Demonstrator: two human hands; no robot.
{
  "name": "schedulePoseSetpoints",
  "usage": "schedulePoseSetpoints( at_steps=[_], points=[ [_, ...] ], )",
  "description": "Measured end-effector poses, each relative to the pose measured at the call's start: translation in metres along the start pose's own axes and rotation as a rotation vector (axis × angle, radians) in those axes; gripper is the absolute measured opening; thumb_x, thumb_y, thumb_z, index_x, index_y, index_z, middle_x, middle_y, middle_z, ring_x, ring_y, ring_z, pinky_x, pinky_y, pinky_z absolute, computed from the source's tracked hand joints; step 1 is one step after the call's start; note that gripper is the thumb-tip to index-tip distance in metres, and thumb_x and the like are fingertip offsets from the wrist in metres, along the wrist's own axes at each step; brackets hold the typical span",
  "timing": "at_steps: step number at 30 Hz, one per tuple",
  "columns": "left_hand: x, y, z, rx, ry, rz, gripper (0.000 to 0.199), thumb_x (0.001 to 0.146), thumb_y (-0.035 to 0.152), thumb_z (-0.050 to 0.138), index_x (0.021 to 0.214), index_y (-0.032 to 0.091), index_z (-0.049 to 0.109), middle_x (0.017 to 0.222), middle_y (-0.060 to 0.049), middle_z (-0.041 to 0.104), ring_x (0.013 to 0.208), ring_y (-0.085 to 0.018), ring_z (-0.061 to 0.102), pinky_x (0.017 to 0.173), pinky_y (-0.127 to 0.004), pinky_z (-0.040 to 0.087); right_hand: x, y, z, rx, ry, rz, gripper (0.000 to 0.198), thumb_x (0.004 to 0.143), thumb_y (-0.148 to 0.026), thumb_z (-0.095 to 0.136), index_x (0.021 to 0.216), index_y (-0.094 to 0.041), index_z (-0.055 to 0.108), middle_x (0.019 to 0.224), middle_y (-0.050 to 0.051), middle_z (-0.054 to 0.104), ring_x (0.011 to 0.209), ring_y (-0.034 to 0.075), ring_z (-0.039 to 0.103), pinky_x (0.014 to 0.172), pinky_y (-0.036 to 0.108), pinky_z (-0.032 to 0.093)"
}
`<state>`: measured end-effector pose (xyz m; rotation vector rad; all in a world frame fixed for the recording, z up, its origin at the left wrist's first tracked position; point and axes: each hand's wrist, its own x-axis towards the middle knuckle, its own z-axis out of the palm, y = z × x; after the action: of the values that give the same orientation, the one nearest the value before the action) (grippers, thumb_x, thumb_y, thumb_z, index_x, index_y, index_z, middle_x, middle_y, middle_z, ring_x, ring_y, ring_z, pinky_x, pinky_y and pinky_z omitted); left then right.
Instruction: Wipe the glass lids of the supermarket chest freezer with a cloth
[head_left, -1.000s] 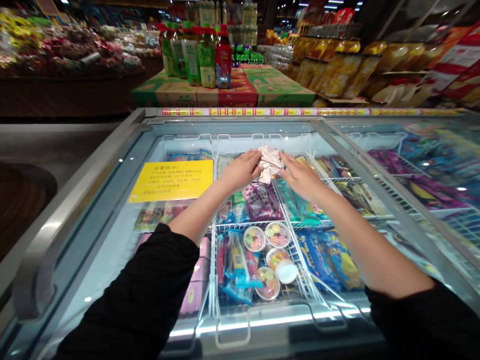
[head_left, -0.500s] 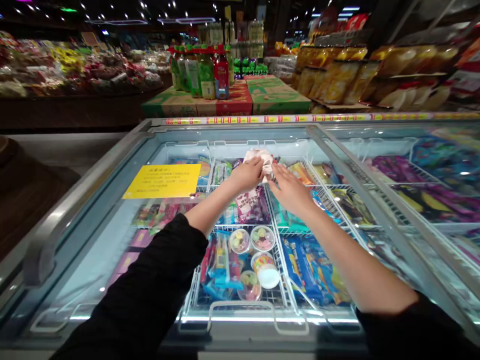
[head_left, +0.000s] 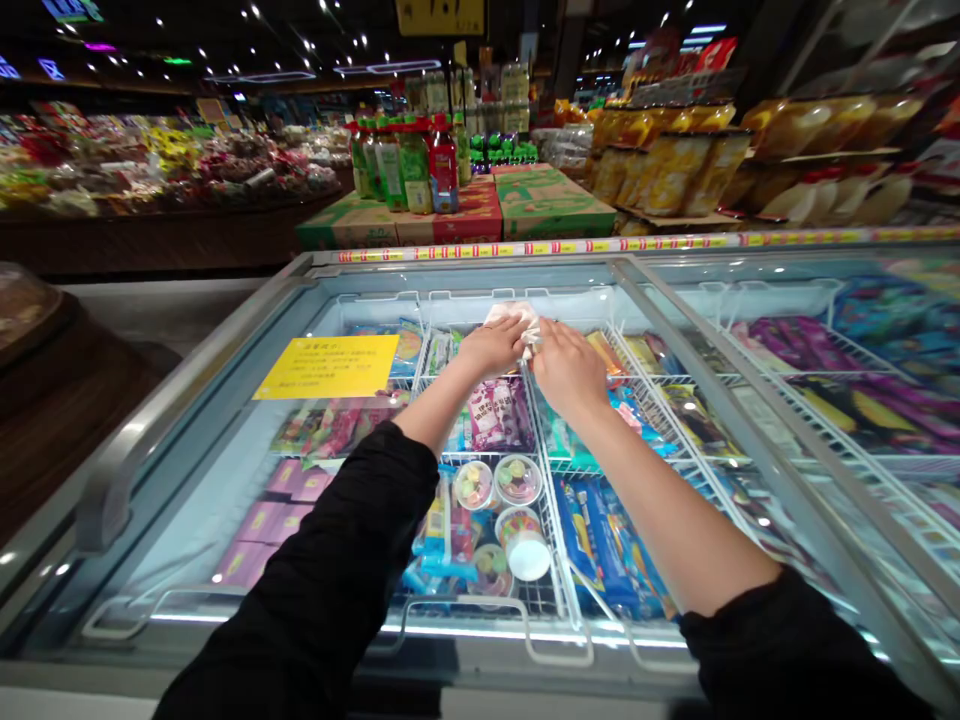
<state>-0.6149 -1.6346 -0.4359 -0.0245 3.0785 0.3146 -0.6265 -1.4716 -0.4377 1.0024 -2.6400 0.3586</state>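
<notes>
A crumpled pale cloth (head_left: pixel 515 314) lies on the clear sliding glass lid of a chest freezer, near its far edge. My left hand (head_left: pixel 493 345) is on the cloth, fingers bent over its near left part. Beside it, my right hand (head_left: pixel 568 365) has its fingers curled at the cloth's right edge; its fingertips are partly hidden. Below the glass, wire baskets hold a purple ice cream packet (head_left: pixel 501 412), round tubs (head_left: pixel 517 480) and blue packets (head_left: pixel 611 545). A yellow notice (head_left: pixel 330 366) sits on the glass left of my hands.
The metal lid frame (head_left: pixel 720 430) runs along the right, and a grey handle (head_left: pixel 105 495) stands out at the left. A price strip (head_left: pixel 480 250) lines the freezer's back edge. Behind it are bottles (head_left: pixel 412 165) on cartons (head_left: pixel 555 208) and jars (head_left: pixel 679 170).
My right hand has drawn in to the left against the cloth, its fingers more bent than before. My left hand stays on the cloth. The view has shifted slightly.
</notes>
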Motion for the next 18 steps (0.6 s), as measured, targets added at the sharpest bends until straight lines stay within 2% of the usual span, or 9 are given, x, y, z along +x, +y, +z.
schedulePoseSetpoints(
  at_steps=[2, 5, 7, 10, 13, 16, 18],
  points=[
    [0.005, -0.005, -0.001, -0.019, 0.027, -0.084, 0.06, 0.111, 0.035, 0.025, 0.169, 0.022, 0.029, 0.177, -0.002, 0.024, 0.165, -0.018, 0.023, 0.134, -0.037, 0.023, 0.003, 0.003, 0.002, 0.014, 0.031, -0.037, 0.058, 0.098, -0.011, 0.041, 0.153, 0.004, 0.053, 0.156, 0.022, 0.058, 0.149, 0.032, 0.051, 0.127, 0.046, 0.036],
    [-0.007, -0.009, 0.001, -0.013, 0.057, -0.176, 0.06, 0.111, 0.034, 0.024, 0.168, 0.019, 0.031, 0.177, -0.004, 0.027, 0.164, -0.019, 0.025, 0.134, -0.038, 0.024, 0.01, 0.008, 0.007, 0.046, 0.038, -0.065, 0.058, 0.097, -0.01, 0.042, 0.151, 0.004, 0.055, 0.155, 0.022, 0.059, 0.149, 0.032, 0.052, 0.127, 0.047, 0.037],
    [-0.021, -0.006, 0.005, 0.001, 0.069, -0.166, 0.061, 0.111, 0.035, 0.025, 0.168, 0.016, 0.032, 0.176, -0.006, 0.029, 0.164, -0.02, 0.026, 0.134, -0.036, 0.022, 0.016, 0.01, 0.01, 0.074, 0.055, -0.057, 0.057, 0.096, -0.01, 0.041, 0.149, 0.003, 0.058, 0.153, 0.022, 0.061, 0.146, 0.032, 0.055, 0.126, 0.046, 0.039],
    [-0.028, -0.001, 0.009, 0.019, 0.058, -0.062, 0.062, 0.11, 0.037, 0.027, 0.168, 0.016, 0.032, 0.176, -0.005, 0.029, 0.164, -0.02, 0.026, 0.135, -0.034, 0.019, 0.021, 0.011, 0.014, 0.116, 0.093, -0.039, 0.056, 0.096, -0.009, 0.04, 0.147, 0.001, 0.061, 0.151, 0.021, 0.064, 0.145, 0.031, 0.057, 0.125, 0.046, 0.041],
    [-0.014, -0.006, 0.003, 0.027, 0.019, -0.012, 0.061, 0.111, 0.037, 0.026, 0.169, 0.019, 0.03, 0.177, -0.001, 0.027, 0.164, -0.017, 0.024, 0.134, -0.033, 0.019, 0.022, 0.013, 0.016, 0.134, 0.069, -0.053, 0.055, 0.096, -0.011, 0.042, 0.147, -0.001, 0.061, 0.151, 0.02, 0.063, 0.146, 0.031, 0.055, 0.126, 0.047, 0.041],
    [0.003, -0.021, -0.005, 0.033, 0.008, -0.09, 0.061, 0.111, 0.036, 0.024, 0.169, 0.018, 0.029, 0.177, -0.003, 0.026, 0.164, -0.017, 0.024, 0.134, -0.033, 0.021, 0.02, 0.015, 0.019, 0.137, 0.003, -0.086, 0.056, 0.098, -0.013, 0.04, 0.15, 0.0, 0.058, 0.155, 0.019, 0.06, 0.15, 0.03, 0.051, 0.128, 0.046, 0.037],
    [0.003, -0.029, -0.007, 0.036, 0.024, -0.148, 0.061, 0.111, 0.034, 0.024, 0.169, 0.016, 0.03, 0.176, -0.005, 0.028, 0.164, -0.018, 0.025, 0.133, -0.033, 0.023, 0.02, 0.016, 0.021, 0.137, -0.031, -0.099, 0.057, 0.1, -0.015, 0.038, 0.152, 0.0, 0.055, 0.158, 0.018, 0.057, 0.153, 0.029, 0.047, 0.13, 0.044, 0.034]
  ],
)
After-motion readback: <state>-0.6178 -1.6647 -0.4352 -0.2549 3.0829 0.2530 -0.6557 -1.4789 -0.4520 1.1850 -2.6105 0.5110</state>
